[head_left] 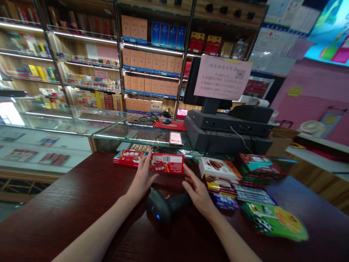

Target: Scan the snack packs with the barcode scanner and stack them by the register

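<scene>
A red snack box (167, 166) with a barcode label lies on the dark wooden counter between my hands. My left hand (142, 175) is at its left end, fingers stretched out and thumb apart. At the box's right end is my right hand (197, 189), also open, fingertips by the corner. Whether either hand touches the box is hard to tell. Nearer to me a black barcode scanner (163, 205) with a blue light rests on the counter, its handle end close to my right hand. Left of the box, partly behind my left hand, lie more red snack packs (128, 157).
On the right are a white box with a cup picture (218, 168), chocolate packs (220, 185), dark red packs (256, 165) and a green pouch (275, 220). A cash register (229, 131) stands on the glass counter (109, 125), with stocked shelves behind.
</scene>
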`<state>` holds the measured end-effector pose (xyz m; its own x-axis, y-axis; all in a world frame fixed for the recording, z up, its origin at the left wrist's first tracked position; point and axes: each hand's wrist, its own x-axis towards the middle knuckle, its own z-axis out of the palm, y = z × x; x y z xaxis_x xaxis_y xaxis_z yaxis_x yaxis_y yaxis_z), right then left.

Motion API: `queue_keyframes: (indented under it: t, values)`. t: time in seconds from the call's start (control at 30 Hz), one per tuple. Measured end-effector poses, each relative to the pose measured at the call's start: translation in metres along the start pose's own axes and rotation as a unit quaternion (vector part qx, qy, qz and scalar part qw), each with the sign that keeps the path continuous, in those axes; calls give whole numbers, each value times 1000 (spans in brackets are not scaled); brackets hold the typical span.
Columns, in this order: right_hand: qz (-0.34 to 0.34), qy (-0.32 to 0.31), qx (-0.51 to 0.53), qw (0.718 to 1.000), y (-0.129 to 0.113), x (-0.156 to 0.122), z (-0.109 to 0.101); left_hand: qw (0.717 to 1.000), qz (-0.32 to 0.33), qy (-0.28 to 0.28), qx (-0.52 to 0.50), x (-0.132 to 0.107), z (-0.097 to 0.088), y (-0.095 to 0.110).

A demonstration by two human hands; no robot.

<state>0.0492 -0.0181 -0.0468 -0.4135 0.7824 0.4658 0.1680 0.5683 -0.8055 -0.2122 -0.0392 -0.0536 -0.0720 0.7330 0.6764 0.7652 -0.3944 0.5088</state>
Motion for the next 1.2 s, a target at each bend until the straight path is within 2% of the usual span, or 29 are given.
queue_keyframes:
  t: [0.23,0.4,0.63,0.87,1.07,1.2]
  values:
    - [-5,-9,-28,1000,-5,-1,-1,996,42,-33,76,3,-9,4]
    - [-3,-26,-30,999,-9,-1,-2,990,77,-60,102,5,-13,-1]
    - [4,-48,-37,998,-9,-1,-2,986,78,-84,121,5,-15,-9]
    - [2,-91,-56,994,-12,-3,-3,985,69,-69,143,6,-19,-10]
    - [-7,-169,-115,979,-17,-6,-16,972,68,-45,219,6,-25,-15]
    - [-26,-200,-149,968,-19,-5,-22,967,75,-19,243,7,-30,-20]
